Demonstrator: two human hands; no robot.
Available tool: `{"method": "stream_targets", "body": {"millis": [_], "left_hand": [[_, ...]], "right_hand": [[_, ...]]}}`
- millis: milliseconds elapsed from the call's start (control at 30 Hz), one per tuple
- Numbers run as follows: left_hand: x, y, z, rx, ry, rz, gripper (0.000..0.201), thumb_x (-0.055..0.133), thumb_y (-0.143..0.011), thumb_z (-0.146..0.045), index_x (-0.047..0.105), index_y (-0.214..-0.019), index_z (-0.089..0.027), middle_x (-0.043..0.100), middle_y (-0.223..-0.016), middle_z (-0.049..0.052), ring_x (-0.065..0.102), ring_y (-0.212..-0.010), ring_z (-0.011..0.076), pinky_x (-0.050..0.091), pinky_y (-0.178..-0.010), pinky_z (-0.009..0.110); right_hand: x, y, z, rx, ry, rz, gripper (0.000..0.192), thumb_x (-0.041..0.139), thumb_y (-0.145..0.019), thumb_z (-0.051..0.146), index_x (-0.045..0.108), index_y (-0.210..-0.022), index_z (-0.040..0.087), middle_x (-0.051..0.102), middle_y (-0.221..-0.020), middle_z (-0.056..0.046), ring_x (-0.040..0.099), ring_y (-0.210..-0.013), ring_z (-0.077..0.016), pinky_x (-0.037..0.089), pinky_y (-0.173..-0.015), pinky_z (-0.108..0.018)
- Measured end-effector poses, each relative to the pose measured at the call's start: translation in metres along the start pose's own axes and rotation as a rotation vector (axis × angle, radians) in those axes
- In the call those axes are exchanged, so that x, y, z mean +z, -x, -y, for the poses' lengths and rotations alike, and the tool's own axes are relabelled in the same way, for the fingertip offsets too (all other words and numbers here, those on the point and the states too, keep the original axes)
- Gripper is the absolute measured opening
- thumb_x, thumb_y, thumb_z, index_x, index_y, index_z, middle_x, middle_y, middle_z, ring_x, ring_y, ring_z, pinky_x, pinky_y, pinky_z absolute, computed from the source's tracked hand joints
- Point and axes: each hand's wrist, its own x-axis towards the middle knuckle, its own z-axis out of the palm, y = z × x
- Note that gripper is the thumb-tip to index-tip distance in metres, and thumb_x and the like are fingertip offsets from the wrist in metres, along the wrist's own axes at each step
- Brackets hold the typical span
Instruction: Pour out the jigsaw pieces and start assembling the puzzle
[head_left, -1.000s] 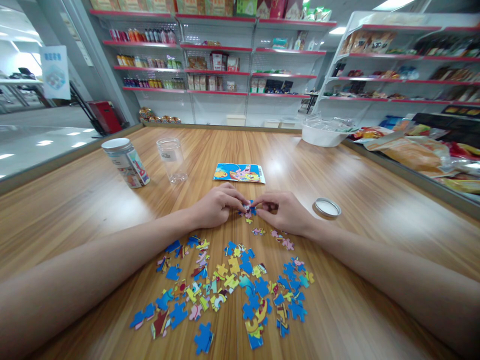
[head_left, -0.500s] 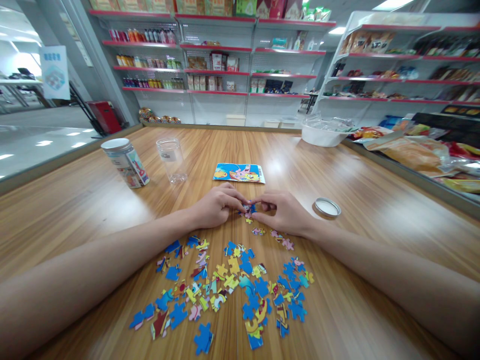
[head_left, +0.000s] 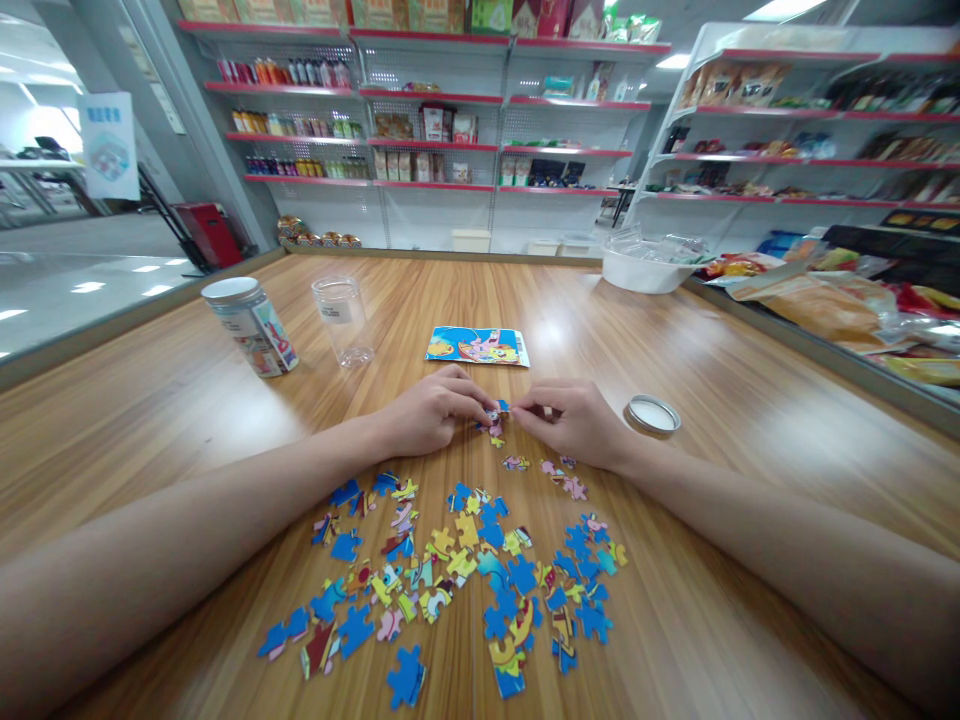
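Observation:
Between my hands lies a small cluster of joined jigsaw puzzle pieces (head_left: 496, 428), pink and blue, partly covered by fingers. My left hand (head_left: 431, 412) is closed, its thumb and fingertips at the cluster's left side. From the right, my right hand (head_left: 566, 422) pinches at the edge of a blue puzzle piece (head_left: 503, 406) at the cluster's top. Close by, on the near side, are a loose yellow-and-pink piece (head_left: 516, 463) and a few pink pieces (head_left: 574, 488). Many loose puzzle pieces (head_left: 523, 574), mostly blue and yellow, are spread between my forearms.
A cartoon picture card (head_left: 478, 346) lies beyond my hands. A lidded jar (head_left: 251, 328) and an open clear jar (head_left: 345, 322) stand at left. To the right are a round lid (head_left: 653, 414), a white bowl (head_left: 645, 272) and packaged food (head_left: 832, 305). Shelves (head_left: 431, 148) stand behind.
My right hand has shifted slightly right, its thumb and fingers drawn together into a pinch, showing more of the cluster. My left hand stays nearly still.

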Motion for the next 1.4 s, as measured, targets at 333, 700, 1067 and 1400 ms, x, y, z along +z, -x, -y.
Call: {"method": "stream_targets", "body": {"millis": [333,700,1067,1400], "left_hand": [[0.0012,0.0009,0.0010,0.003,0.017,-0.017,0.053,0.043,-0.071,0.009,0.076,-0.099,-0.022,0.075,-0.109,0.002,0.059,-0.095,0.0185,0.051,-0.090,0.038],[0.0011,0.0011,0.0010,-0.010,0.021,-0.010,0.053,0.043,-0.071,0.009,0.076,-0.098,-0.023,0.075,-0.109,0.003,0.059,-0.096,0.0187,0.051,-0.090,0.039],[0.0009,0.0012,0.0008,-0.006,0.026,-0.021,0.052,0.043,-0.073,0.008,0.076,-0.097,-0.023,0.075,-0.107,0.002,0.059,-0.095,0.0184,0.051,-0.089,0.039],[0.0013,0.0006,0.0007,0.014,0.027,-0.032,0.052,0.042,-0.072,0.009,0.077,-0.097,-0.022,0.075,-0.107,0.003,0.059,-0.094,0.0186,0.053,-0.087,0.038]], "right_hand": [[-0.0024,0.0032,-0.0030,0.040,-0.022,0.084,0.015,0.065,-0.081,0.021,0.073,-0.093,0.016,0.062,-0.070,-0.001,0.053,-0.061,-0.0108,0.042,-0.058,-0.024],[-0.0023,0.0017,-0.0013,0.078,-0.037,0.120,0.011,0.066,-0.082,0.024,0.074,-0.086,0.017,0.063,-0.072,-0.002,0.055,-0.064,-0.0118,0.042,-0.060,-0.024],[0.0005,0.0015,-0.0041,0.145,-0.055,0.133,0.009,0.066,-0.080,0.022,0.070,-0.084,0.016,0.061,-0.070,-0.001,0.051,-0.061,-0.0106,0.039,-0.058,-0.023],[0.0001,0.0010,-0.0025,0.238,-0.085,0.139,0.005,0.064,-0.075,0.018,0.065,-0.080,0.015,0.062,-0.070,-0.001,0.052,-0.060,-0.0106,0.040,-0.056,-0.023]]}}
